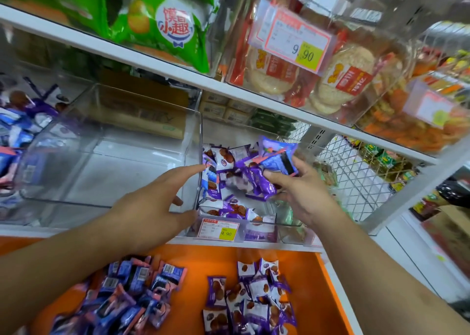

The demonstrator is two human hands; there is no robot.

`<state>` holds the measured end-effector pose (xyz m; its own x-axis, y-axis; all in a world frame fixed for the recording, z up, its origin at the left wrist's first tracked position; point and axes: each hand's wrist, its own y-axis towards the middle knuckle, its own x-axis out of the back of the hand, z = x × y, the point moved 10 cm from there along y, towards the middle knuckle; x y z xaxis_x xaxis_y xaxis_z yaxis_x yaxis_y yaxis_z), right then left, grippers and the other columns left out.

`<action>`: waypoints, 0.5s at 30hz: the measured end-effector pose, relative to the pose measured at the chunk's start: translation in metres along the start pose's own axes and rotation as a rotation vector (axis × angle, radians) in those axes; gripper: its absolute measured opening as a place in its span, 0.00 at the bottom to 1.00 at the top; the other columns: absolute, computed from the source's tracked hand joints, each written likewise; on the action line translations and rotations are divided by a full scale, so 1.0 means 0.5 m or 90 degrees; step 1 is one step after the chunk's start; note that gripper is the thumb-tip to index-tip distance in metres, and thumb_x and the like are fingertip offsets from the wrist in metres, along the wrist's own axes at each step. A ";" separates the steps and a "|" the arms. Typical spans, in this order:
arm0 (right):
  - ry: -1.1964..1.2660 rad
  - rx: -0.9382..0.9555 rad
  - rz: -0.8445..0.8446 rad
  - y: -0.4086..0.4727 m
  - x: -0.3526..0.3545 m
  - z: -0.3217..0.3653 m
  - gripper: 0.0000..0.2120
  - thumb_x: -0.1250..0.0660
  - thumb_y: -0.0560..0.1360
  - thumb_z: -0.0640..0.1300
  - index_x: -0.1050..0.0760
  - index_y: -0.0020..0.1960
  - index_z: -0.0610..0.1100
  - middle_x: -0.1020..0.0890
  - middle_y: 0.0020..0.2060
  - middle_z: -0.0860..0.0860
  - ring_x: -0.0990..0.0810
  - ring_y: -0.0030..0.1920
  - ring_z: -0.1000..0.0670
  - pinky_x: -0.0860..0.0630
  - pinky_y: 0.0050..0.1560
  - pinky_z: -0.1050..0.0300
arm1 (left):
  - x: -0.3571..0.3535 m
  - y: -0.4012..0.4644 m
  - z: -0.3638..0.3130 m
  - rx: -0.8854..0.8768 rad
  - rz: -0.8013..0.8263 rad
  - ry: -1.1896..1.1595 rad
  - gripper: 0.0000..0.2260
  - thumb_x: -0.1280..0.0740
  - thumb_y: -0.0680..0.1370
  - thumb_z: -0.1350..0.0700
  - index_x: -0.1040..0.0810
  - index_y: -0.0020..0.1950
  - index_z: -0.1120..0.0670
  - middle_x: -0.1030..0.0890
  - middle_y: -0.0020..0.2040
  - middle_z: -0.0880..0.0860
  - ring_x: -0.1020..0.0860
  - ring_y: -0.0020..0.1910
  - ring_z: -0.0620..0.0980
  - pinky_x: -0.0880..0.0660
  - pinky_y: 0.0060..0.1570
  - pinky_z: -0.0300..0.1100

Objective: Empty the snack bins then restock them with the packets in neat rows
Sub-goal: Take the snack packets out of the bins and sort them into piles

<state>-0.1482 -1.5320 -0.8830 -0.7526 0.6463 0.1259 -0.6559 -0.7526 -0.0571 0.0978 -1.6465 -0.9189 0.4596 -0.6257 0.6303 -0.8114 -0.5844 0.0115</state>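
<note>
My right hand (302,189) grips a bunch of packets (274,161) lifted from the half-full bin (287,224) for emptying, while my left hand (162,202), fingers spread, steadies the bare bin (76,202) beside it.

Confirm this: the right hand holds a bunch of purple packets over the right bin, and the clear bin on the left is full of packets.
Not quite. The head view shows the clear left bin empty, not full. The rest stands: the right hand holds a bunch of purple packets over the right bin.
</note>
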 end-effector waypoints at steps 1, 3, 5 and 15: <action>0.032 -0.003 0.013 -0.020 -0.001 0.004 0.16 0.26 0.74 0.29 0.18 0.59 0.42 0.12 0.51 0.40 0.13 0.39 0.46 0.17 0.34 0.53 | 0.003 0.000 -0.003 -0.005 -0.004 -0.019 0.37 0.27 0.79 0.47 0.48 0.75 0.22 0.40 0.78 0.32 0.25 0.65 0.39 0.20 0.59 0.45; 0.090 -0.010 0.038 -0.066 -0.014 0.007 0.18 0.25 0.71 0.31 0.19 0.60 0.41 0.12 0.52 0.39 0.13 0.42 0.45 0.15 0.37 0.50 | 0.018 -0.006 -0.012 -0.028 -0.039 -0.029 0.36 0.27 0.79 0.48 0.44 0.78 0.28 0.42 0.79 0.33 0.30 0.71 0.40 0.26 0.69 0.45; 0.135 -0.024 0.062 -0.115 -0.036 0.002 0.20 0.26 0.69 0.31 0.20 0.61 0.37 0.13 0.52 0.37 0.12 0.43 0.44 0.14 0.39 0.46 | 0.039 -0.021 -0.044 -0.079 -0.090 0.002 0.34 0.27 0.77 0.46 0.40 0.78 0.34 0.39 0.77 0.33 0.33 0.73 0.38 0.30 0.72 0.45; 0.146 -0.090 0.164 -0.263 -0.196 -0.030 0.24 0.24 0.69 0.34 0.22 0.64 0.36 0.13 0.51 0.39 0.14 0.47 0.43 0.15 0.47 0.35 | -0.023 -0.141 -0.081 0.121 0.060 -0.468 0.27 0.19 0.71 0.61 0.25 0.66 0.48 0.13 0.48 0.46 0.12 0.47 0.53 0.15 0.47 0.55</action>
<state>0.0110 -1.4943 -0.9024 -0.8768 0.4619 -0.1340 -0.4334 -0.8796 -0.1964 0.1351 -1.5770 -0.8957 0.5672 -0.8215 -0.0582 -0.8139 -0.5483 -0.1921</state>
